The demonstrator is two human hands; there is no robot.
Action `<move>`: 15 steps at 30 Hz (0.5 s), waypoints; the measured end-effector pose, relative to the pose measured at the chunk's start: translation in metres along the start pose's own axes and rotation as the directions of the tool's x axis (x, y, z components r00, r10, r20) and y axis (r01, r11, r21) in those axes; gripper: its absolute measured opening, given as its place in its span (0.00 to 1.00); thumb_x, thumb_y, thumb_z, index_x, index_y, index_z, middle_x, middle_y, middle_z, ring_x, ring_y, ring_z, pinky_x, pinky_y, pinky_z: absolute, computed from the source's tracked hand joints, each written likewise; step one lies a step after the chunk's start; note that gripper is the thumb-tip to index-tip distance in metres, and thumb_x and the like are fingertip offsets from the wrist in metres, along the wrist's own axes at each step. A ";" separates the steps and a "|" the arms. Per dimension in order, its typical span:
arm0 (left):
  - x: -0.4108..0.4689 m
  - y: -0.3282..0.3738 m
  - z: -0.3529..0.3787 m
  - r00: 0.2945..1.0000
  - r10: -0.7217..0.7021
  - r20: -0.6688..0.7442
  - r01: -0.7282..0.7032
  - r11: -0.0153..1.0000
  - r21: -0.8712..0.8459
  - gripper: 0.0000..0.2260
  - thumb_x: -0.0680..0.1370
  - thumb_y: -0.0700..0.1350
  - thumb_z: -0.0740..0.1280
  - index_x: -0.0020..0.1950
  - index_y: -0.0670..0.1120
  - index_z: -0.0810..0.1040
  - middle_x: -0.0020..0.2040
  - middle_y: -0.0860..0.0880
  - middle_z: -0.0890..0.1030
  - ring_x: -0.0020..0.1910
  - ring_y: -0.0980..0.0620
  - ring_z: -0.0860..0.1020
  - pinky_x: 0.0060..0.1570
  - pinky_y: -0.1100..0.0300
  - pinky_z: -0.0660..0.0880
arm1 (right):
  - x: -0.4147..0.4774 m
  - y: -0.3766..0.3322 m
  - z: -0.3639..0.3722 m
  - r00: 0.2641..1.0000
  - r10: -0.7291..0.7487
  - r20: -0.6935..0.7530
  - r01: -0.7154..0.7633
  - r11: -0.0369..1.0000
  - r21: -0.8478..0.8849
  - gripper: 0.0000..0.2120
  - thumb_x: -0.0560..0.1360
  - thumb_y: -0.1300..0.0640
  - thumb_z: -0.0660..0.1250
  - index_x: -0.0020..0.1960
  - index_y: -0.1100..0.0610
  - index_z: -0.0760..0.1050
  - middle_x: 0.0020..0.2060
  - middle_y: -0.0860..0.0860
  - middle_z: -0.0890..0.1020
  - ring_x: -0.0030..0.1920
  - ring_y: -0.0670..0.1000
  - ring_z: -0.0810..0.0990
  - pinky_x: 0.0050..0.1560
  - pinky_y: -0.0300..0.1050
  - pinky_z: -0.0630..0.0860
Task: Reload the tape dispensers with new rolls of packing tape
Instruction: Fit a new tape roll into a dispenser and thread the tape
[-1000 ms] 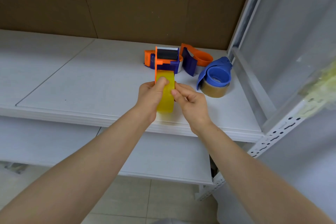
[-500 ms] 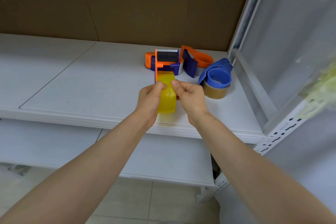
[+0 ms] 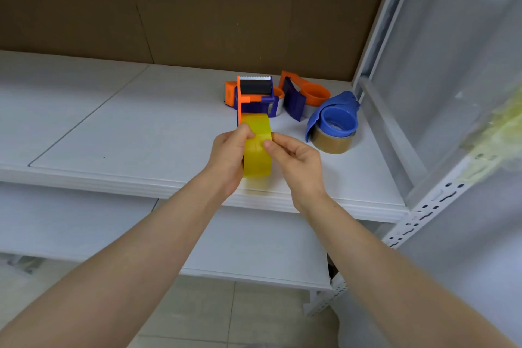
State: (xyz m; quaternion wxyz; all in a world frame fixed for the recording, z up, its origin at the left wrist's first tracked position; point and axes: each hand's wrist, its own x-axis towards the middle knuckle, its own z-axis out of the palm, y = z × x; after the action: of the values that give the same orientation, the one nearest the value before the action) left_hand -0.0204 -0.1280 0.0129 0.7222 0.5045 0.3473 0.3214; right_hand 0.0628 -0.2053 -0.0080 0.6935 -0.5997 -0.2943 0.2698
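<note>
Left hand (image 3: pixel 230 155) grips yellow roll (image 3: pixel 257 150) seated in orange dispenser (image 3: pixel 254 96); right hand (image 3: pixel 293 159) pinches roll's face. Blue dispenser (image 3: pixel 334 118) beyond right hand.

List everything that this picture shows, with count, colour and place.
Yellow roll: one, yellow, held above the shelf front.
Held dispenser: one, orange and purple, at the roll's far end.
Orange dispensers: apparently two, orange and purple, on the shelf behind; one partly hidden.
Blue dispenser: one, blue, shelf right.
Brown roll: one, brown, under it.
Shelves: two, white, one below the other.
Cardboard: brown, behind.
Left hand: grips the roll.
Right hand: pinches the roll.
</note>
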 end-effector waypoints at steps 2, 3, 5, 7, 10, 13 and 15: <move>0.000 -0.002 -0.003 1.000 0.006 0.011 -0.006 1.000 -0.009 0.09 0.71 0.40 0.61 0.48 0.42 0.76 0.47 0.39 0.76 0.45 0.43 0.75 0.47 0.50 0.73 | 0.001 -0.001 0.002 1.000 0.003 -0.014 -0.003 1.000 -0.031 0.10 0.73 0.63 0.69 0.54 0.60 0.80 0.52 0.57 0.83 0.54 0.55 0.81 0.56 0.45 0.78; 0.000 -0.002 -0.004 1.000 0.004 0.013 -0.004 1.000 -0.010 0.11 0.68 0.41 0.62 0.49 0.42 0.75 0.47 0.39 0.75 0.46 0.43 0.75 0.47 0.49 0.73 | 0.001 0.000 0.003 1.000 -0.002 -0.016 0.001 0.999 -0.052 0.11 0.73 0.63 0.69 0.55 0.60 0.80 0.52 0.58 0.83 0.54 0.55 0.81 0.57 0.46 0.78; -0.002 -0.002 -0.006 1.000 0.000 0.030 0.001 1.000 -0.015 0.15 0.64 0.42 0.62 0.50 0.42 0.75 0.47 0.39 0.75 0.46 0.43 0.74 0.48 0.48 0.72 | -0.001 0.003 0.005 1.000 -0.023 -0.012 0.022 0.995 -0.102 0.13 0.73 0.63 0.70 0.57 0.59 0.79 0.53 0.56 0.82 0.54 0.54 0.81 0.58 0.48 0.78; -0.003 0.000 -0.006 0.999 -0.005 0.045 0.006 1.000 -0.019 0.18 0.62 0.41 0.63 0.50 0.43 0.74 0.48 0.40 0.74 0.47 0.43 0.74 0.49 0.48 0.72 | -0.002 0.003 0.003 0.983 -0.181 0.021 0.180 0.948 -0.264 0.16 0.73 0.62 0.70 0.61 0.57 0.76 0.55 0.51 0.78 0.53 0.49 0.78 0.57 0.42 0.76; -0.001 0.002 -0.008 0.997 0.001 0.071 0.002 0.999 -0.038 0.22 0.57 0.40 0.64 0.51 0.44 0.73 0.49 0.43 0.72 0.49 0.43 0.71 0.50 0.48 0.70 | 0.004 -0.004 -0.001 0.845 -0.469 0.256 0.524 0.633 -0.570 0.17 0.72 0.63 0.70 0.61 0.57 0.77 0.58 0.53 0.75 0.57 0.52 0.74 0.58 0.43 0.74; -0.002 0.002 -0.009 0.993 -0.007 0.120 0.016 0.997 -0.081 0.18 0.64 0.35 0.55 0.52 0.40 0.72 0.47 0.41 0.74 0.45 0.45 0.74 0.46 0.56 0.75 | 0.012 -0.015 -0.003 0.758 -0.500 0.420 0.629 0.387 -0.675 0.12 0.70 0.62 0.71 0.53 0.59 0.82 0.53 0.58 0.79 0.51 0.58 0.77 0.49 0.45 0.74; -0.002 0.001 -0.010 0.990 0.003 0.139 0.012 0.995 -0.103 0.18 0.63 0.34 0.53 0.51 0.39 0.71 0.41 0.44 0.74 0.39 0.49 0.73 0.40 0.59 0.74 | 0.016 -0.022 -0.004 0.682 -0.536 0.498 0.695 0.263 -0.669 0.08 0.68 0.61 0.71 0.46 0.60 0.84 0.46 0.57 0.82 0.46 0.59 0.79 0.42 0.46 0.75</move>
State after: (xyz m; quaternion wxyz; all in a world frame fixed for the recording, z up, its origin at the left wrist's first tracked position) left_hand -0.0296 -0.1239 0.0117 0.7705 0.4868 0.2802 0.3014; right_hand 0.0770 -0.1994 0.0145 0.3485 -0.6592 -0.6509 -0.1425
